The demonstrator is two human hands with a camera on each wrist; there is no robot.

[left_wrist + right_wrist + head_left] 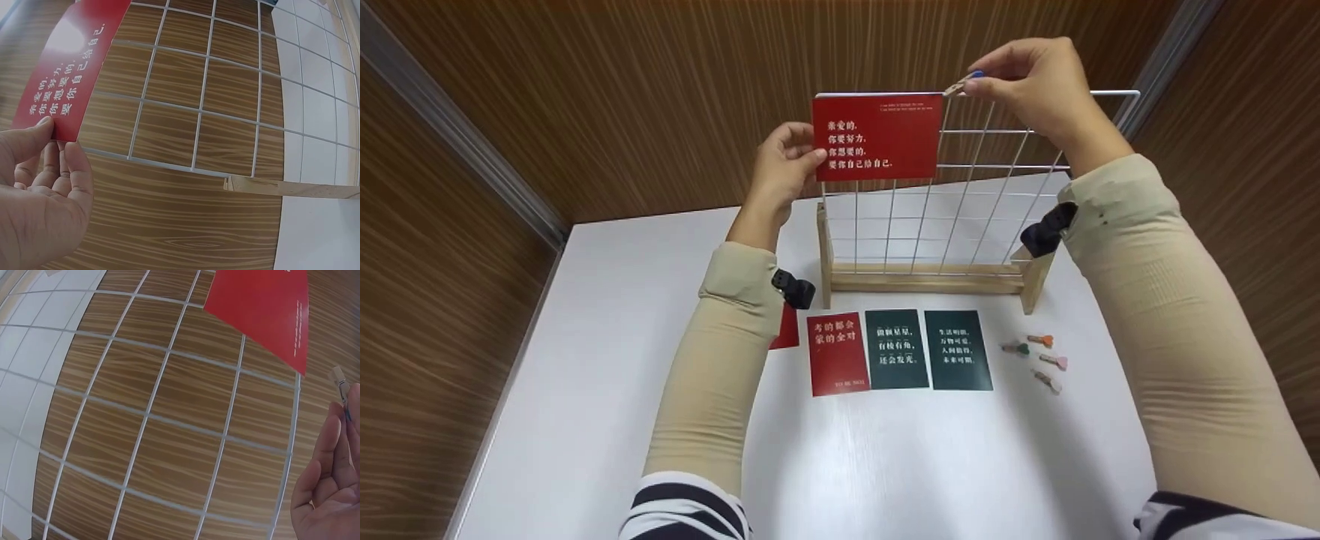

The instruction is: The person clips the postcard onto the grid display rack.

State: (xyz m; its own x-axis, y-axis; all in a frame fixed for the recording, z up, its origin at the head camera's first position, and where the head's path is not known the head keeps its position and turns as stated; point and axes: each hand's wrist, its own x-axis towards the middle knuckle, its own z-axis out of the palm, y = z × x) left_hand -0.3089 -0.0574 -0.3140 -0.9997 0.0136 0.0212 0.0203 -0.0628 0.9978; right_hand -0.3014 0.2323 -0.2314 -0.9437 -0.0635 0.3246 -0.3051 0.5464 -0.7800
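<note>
A red card (pixel 877 137) with white lettering lies against the upper left of a white wire grid (pixel 960 202). My left hand (pixel 784 161) pinches the card's lower left edge, the thumb in front, as the left wrist view also shows for the card (pixel 73 62). Near the card's upper right corner, my right hand (pixel 1039 86) pinches a small wooden clothespin (pixel 958 85) with a blue end. In the right wrist view the clothespin (pixel 339 382) stands apart from the card (pixel 264 315), beyond the grid's top wire.
The grid stands in a wooden base (pixel 926 281) on the white table (pixel 607 300). In front lie a red card (pixel 838 367) and two dark green cards (pixel 897 375), with another red card (pixel 787 330) partly behind the left sleeve. Several small clothespins (pixel 1041 340) lie at the right.
</note>
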